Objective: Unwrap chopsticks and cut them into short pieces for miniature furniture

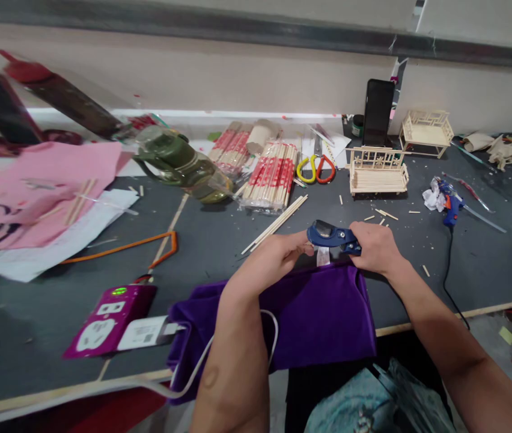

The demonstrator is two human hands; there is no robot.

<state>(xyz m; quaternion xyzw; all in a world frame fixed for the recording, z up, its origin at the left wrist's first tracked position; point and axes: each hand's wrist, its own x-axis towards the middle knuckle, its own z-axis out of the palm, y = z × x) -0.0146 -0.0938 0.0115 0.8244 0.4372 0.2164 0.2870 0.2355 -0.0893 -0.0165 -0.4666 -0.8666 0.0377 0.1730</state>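
Observation:
My right hand is wrapped round the handles of a blue hand cutter, whose head points left. At that head, my left hand has its fingers pressed together; what they pinch, if anything, is hidden. Below both hands a folded purple cloth lies along the table's front edge, with a small white tag standing up from it. Several loose wooden sticks lie just beyond my left hand. Short cut stick pieces are scattered beyond my right hand.
Packs of chopsticks, scissors, a green bottle and a miniature stick bench stand farther back. A blue glue gun trails its cord on the right. At left are a purple power strip and a white cable.

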